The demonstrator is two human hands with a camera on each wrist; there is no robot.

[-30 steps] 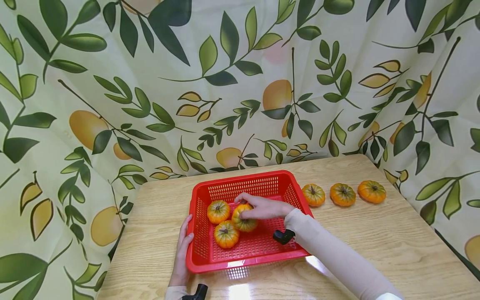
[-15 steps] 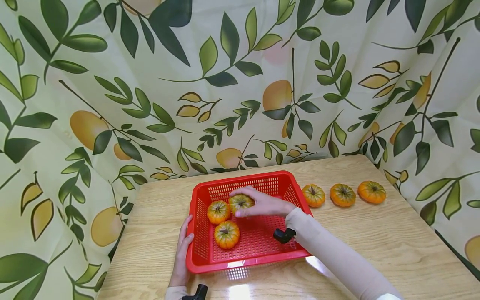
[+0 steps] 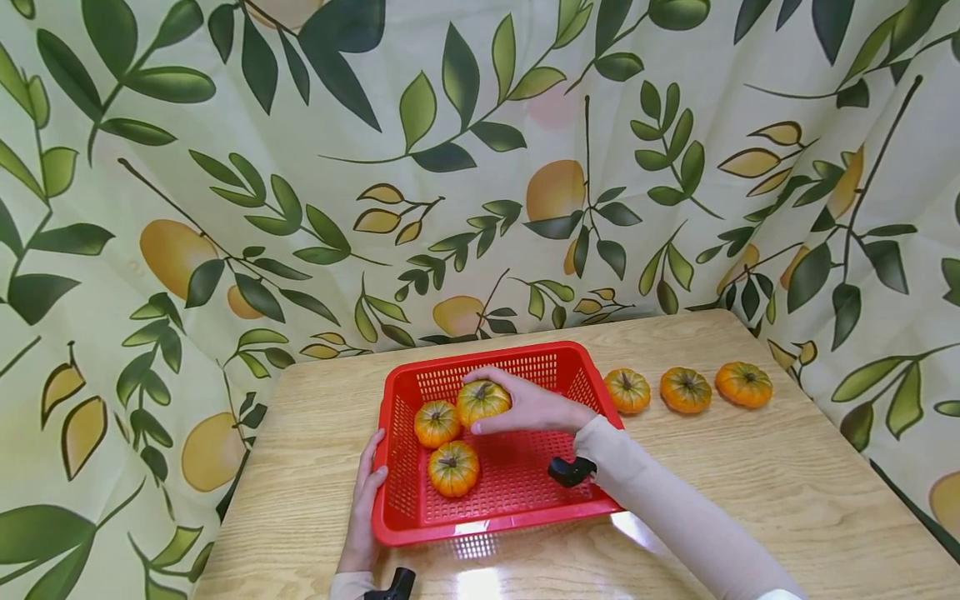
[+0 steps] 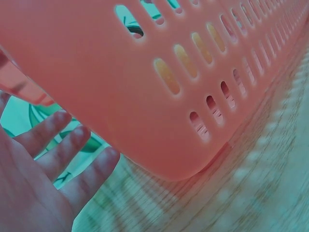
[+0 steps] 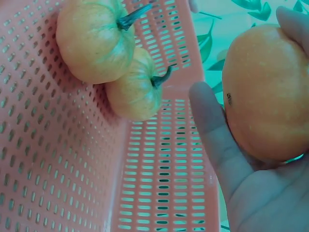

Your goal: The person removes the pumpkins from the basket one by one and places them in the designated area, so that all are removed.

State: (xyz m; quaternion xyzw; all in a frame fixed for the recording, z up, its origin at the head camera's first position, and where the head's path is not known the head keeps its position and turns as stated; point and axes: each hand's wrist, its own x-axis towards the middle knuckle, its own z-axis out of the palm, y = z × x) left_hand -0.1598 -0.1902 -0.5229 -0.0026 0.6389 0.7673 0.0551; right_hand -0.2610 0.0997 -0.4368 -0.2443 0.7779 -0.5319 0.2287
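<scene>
My right hand (image 3: 536, 407) holds an orange-and-green pumpkin (image 3: 482, 407) between thumb and fingers, inside the outline of the red plastic basket (image 3: 517, 521). In the right wrist view this pumpkin (image 5: 265, 96) sits against the palm, away from the other two. Those pumpkins, one toward the back (image 3: 437, 427) and one nearer the front (image 3: 453, 471), rest on the basket floor at the left, stems up. At the basket's left wall is my left hand (image 3: 363, 504). Its fingers (image 4: 67, 150) are spread and fairly straight in the left wrist view, the tips at the basket's edge.
Three more pumpkins stand in a row on the wooden table right of the basket: a near one (image 3: 627, 391), a middle one (image 3: 686, 390) and a far one (image 3: 743, 384). A leaf-patterned cloth (image 3: 480, 200) hangs behind the table (image 3: 750, 483) and along its sides.
My right hand has raised the pumpkin and carried it slightly toward the back of the basket. The left hand, the basket and the other pumpkins have stayed in place.
</scene>
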